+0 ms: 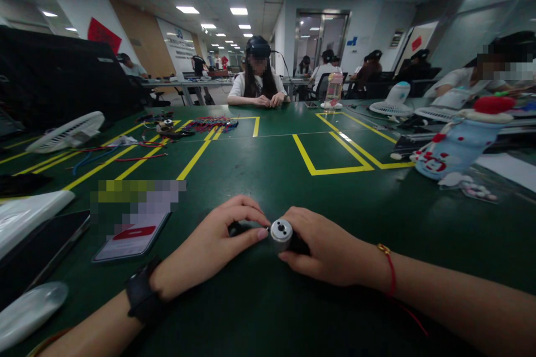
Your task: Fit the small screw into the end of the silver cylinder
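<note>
A silver metal cylinder stands near the middle of the green table, its round end with small dark holes facing up. My right hand is wrapped round its right side. On its left, my left hand has thumb and index finger pinched together beside the cylinder's rim. A tiny bit of something shows at those fingertips, too small to make out. Below the left palm a dark shape is partly hidden.
A lit phone lies left of my left hand, beside a dark device. Wires and a white fan are farther left. A blue cup stands right. A person sits opposite.
</note>
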`<state>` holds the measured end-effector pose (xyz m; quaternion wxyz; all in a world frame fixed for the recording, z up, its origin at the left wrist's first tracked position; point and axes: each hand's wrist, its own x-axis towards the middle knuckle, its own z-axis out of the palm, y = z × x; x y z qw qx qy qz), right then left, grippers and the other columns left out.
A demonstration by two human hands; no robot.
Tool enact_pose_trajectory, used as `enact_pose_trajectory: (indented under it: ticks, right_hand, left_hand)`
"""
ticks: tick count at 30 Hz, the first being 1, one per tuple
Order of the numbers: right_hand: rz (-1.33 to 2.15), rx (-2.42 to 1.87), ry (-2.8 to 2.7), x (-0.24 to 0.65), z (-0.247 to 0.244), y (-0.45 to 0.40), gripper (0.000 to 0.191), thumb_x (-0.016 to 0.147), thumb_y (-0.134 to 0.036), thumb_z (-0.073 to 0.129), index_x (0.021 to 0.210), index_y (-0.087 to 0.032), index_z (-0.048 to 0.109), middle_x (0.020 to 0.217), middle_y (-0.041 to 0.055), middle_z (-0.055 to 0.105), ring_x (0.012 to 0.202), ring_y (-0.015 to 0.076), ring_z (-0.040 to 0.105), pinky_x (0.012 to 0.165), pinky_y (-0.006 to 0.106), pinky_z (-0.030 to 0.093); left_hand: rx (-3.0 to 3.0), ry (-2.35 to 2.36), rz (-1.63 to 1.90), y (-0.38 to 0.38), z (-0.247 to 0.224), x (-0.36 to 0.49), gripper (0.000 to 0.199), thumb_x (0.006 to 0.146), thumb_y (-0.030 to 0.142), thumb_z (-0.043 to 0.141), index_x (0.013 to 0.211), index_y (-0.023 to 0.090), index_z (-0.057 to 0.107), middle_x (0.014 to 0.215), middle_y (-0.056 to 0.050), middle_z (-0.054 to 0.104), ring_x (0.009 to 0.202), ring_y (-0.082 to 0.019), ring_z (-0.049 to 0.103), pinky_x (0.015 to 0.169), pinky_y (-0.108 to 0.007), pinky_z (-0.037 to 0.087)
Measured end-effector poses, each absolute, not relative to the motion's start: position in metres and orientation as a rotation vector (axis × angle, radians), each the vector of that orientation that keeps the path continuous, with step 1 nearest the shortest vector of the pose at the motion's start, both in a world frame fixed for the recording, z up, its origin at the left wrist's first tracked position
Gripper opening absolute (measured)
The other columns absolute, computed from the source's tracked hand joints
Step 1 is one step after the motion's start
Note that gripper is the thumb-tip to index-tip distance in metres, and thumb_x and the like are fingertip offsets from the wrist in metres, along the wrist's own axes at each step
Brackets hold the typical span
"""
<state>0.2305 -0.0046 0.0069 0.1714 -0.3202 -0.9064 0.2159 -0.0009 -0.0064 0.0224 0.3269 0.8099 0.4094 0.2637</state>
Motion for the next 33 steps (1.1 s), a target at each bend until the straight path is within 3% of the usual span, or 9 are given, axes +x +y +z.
enact_pose_trajectory:
  ticks: [6, 17, 22, 28, 33]
  right_hand:
    - [0.573, -0.907, -2.580, 0.230, 0.005, -0.004, 0.023, 0.083, -0.028, 0.062, 0.101, -0.017, 0.054, 0.095, 0.0066, 0.057, 0.081, 0.0194, 0.049, 0.074, 0.034, 0.042]
    - [0.566, -0.902, -2.572, 0.230, 0.002, -0.003, 0.023, 0.084, -0.029, 0.062, 0.101, -0.016, 0.053, 0.096, 0.0075, 0.056, 0.082, 0.0197, 0.050, 0.074, 0.034, 0.042]
    - [0.592, -0.866, -2.559, 0.230, 0.004, -0.003, 0.027, 0.082, -0.025, 0.062, 0.106, -0.016, 0.054, 0.100, 0.0085, 0.058, 0.087, 0.0206, 0.051, 0.080, 0.036, 0.042]
    - [0.554, -0.888, -2.580, 0.231, 0.003, -0.003, 0.020, 0.083, -0.027, 0.062, 0.096, -0.016, 0.053, 0.093, 0.0062, 0.056, 0.079, 0.0183, 0.049, 0.070, 0.032, 0.041]
    - [0.567, -0.883, -2.569, 0.230, 0.003, -0.003, 0.022, 0.082, -0.027, 0.063, 0.099, -0.017, 0.053, 0.094, 0.0062, 0.056, 0.080, 0.0185, 0.049, 0.072, 0.033, 0.041]
  left_hand:
    - [2.069, 1.127, 0.868, -0.009, 0.029, 0.010, 0.013, 0.090, 0.027, 0.059, 0.098, 0.026, 0.070, 0.104, -0.003, 0.060, 0.097, -0.020, 0.058, 0.088, -0.035, 0.047]
    - [2.135, 1.088, 0.794, -0.015, 0.032, 0.019, 0.017, 0.091, 0.021, 0.058, 0.098, 0.029, 0.071, 0.102, -0.001, 0.058, 0.096, -0.018, 0.057, 0.086, -0.032, 0.047]
    - [2.106, 1.103, 0.768, -0.018, 0.035, 0.019, 0.022, 0.092, 0.025, 0.054, 0.108, 0.031, 0.068, 0.107, -0.001, 0.059, 0.100, -0.020, 0.057, 0.089, -0.035, 0.046]
    - [2.103, 1.083, 0.757, -0.019, 0.035, 0.015, 0.023, 0.093, 0.023, 0.050, 0.104, 0.029, 0.069, 0.106, -0.002, 0.061, 0.100, -0.020, 0.057, 0.090, -0.034, 0.045]
    - [2.005, 1.116, 0.802, -0.016, 0.028, 0.011, 0.023, 0.093, 0.024, 0.049, 0.104, 0.027, 0.069, 0.105, -0.002, 0.064, 0.100, -0.021, 0.058, 0.090, -0.034, 0.045]
